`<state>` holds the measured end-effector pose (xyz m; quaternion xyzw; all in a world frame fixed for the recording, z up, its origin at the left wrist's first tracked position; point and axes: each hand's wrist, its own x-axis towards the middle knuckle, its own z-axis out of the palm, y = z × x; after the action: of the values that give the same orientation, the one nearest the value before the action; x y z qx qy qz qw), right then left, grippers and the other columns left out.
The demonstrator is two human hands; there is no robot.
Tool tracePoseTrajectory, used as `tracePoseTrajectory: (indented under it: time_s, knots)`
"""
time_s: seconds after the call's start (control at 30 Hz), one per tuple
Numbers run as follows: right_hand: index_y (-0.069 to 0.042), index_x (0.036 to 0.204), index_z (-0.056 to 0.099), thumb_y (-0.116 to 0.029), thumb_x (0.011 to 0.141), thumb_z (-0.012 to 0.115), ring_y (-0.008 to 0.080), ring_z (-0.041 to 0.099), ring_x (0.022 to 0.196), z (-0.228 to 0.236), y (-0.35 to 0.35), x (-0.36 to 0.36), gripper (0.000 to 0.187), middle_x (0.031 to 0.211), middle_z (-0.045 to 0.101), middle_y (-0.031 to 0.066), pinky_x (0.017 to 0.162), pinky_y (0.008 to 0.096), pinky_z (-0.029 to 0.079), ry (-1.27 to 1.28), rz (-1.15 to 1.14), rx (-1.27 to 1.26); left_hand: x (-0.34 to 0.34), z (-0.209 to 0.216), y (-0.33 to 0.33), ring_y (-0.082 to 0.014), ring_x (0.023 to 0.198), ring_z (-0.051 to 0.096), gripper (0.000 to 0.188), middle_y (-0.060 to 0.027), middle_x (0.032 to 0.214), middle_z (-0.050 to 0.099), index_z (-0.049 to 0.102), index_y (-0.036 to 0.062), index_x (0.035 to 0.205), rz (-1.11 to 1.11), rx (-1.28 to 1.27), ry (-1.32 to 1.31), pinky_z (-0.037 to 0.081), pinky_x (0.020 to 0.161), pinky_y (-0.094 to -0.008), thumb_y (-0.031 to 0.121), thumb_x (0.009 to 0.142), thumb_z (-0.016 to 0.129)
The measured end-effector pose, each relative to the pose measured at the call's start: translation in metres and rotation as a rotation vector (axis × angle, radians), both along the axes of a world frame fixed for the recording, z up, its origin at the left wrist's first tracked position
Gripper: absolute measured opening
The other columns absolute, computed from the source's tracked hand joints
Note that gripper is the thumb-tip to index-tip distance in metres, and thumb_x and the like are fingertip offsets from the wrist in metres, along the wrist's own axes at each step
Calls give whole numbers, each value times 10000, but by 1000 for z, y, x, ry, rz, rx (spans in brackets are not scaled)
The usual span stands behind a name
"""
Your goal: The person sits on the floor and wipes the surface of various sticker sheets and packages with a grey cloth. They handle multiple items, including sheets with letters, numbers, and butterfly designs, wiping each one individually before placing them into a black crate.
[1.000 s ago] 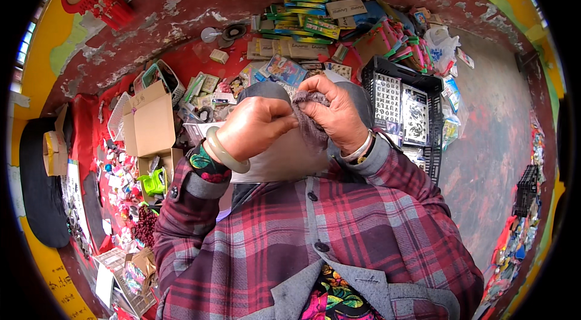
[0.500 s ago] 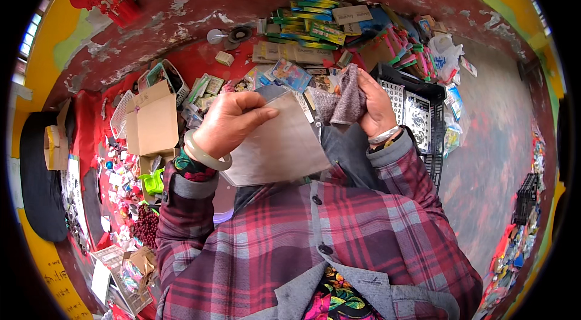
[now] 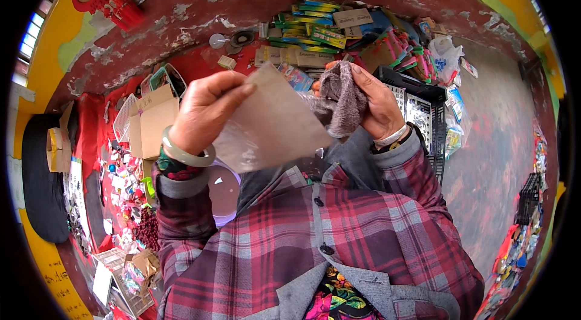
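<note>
Hands come first, raised close under the camera: the left hand (image 3: 203, 111) pinches the top corner of a clear plastic sleeve (image 3: 269, 123) between thumb and fingers, so the sheet hangs flat and tilted — easy to look over. Just beside it, touching its right edge, the right hand (image 3: 378, 105) has its fingers curled shut around a bunched grey cloth (image 3: 340, 99). Beyond, a black crate (image 3: 423, 111) and a cardboard box (image 3: 151, 120) sit on the red floor — farther still, 1 heap of coloured packets (image 3: 315, 26).

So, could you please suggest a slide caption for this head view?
Left hand holds up a clear plastic bag while right hand grips a grey cloth.
</note>
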<state>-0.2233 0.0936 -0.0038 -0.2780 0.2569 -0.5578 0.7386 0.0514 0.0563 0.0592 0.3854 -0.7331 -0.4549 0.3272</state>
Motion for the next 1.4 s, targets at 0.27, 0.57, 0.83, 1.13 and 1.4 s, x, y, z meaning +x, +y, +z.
tracePoseTrajectory:
  time_s: [0.27, 0.57, 0.83, 1.13, 1.4]
  knots:
    - [-3, 1239, 488, -202, 835, 676, 109, 579, 933, 29, 19, -4, 488, 1017, 613, 51, 838, 246, 467, 342, 23, -291, 4, 26, -11, -47, 852, 527, 151, 14, 914, 602, 585, -35, 1028, 13, -4, 339, 430, 764, -190, -17, 880, 560]
    - [9, 1001, 653, -38, 837, 597, 59, 548, 762, 55, 30, 12, 180, 848, 621, 32, 643, 208, 442, 899, -486, -519, -26, 13, -22, -76, 879, 532, 260, -29, 995, 585, 544, -17, 1117, 268, -189, 557, 435, 771, -200, 16, 865, 597]
    - [-34, 1034, 628, -69, 673, 665, 199, 598, 776, 62, 43, 25, 365, 908, 617, 88, 607, 301, 420, 1655, -903, -1491, -45, -42, 27, -250, 1266, 368, 659, -158, 1371, 378, 269, 12, 1395, 132, -146, 1003, 252, 1061, -401, 420, 920, 478]
    - [-61, 933, 644, -144, 707, 639, 146, 588, 789, 2, 45, 67, 241, 887, 610, 57, 633, 259, 406, 1514, -557, -1632, -16, -87, 47, -290, 1230, 414, 651, -165, 1328, 432, 365, -15, 1310, 243, 419, 1216, 291, 1052, -443, 457, 889, 520]
    - [-53, 1098, 576, -176, 845, 606, 155, 605, 864, -35, 27, 78, 283, 972, 626, 77, 726, 265, 460, 1207, 65, -908, 32, -175, 53, -362, 1170, 484, 499, -226, 1280, 482, 366, -81, 1296, 299, 948, 1337, 336, 1045, -491, 43, 823, 463]
